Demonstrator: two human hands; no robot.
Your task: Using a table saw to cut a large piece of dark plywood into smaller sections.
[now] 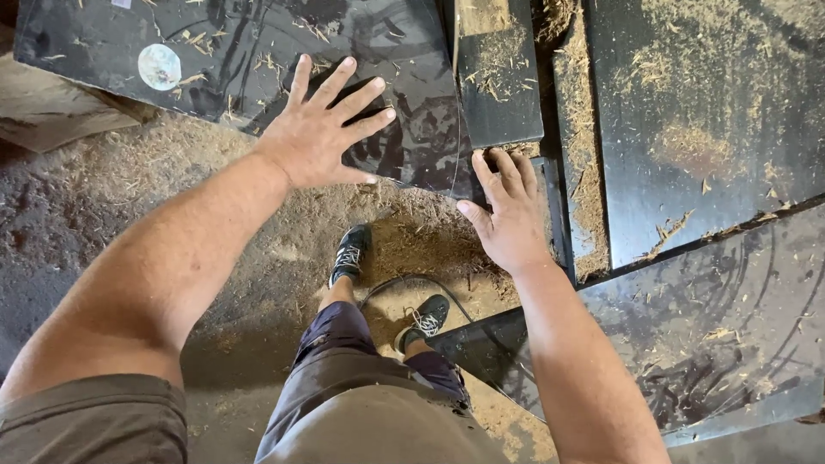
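Head view: my left hand lies flat, fingers spread, on the black panel; my right hand, grip open, touches its near corner.

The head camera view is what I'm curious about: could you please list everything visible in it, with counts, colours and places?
Glossy panel: one, black, upper left, dusted with shavings, bearing a round pale sticker.
Narrow board: one, black, top centre, upright in the frame.
Large panels: at least two, black, right side, strewn with sawdust.
Sawdust floor: brown-grey, left and centre.
Cable: one, dark, looping on the floor between the shoes.
Shoes: two, black with white laces, centre.
Shorts: dark, bottom centre.
Left hand: fingers spread, flat on the glossy panel's edge.
Right hand: open, at the narrow board's lower end.
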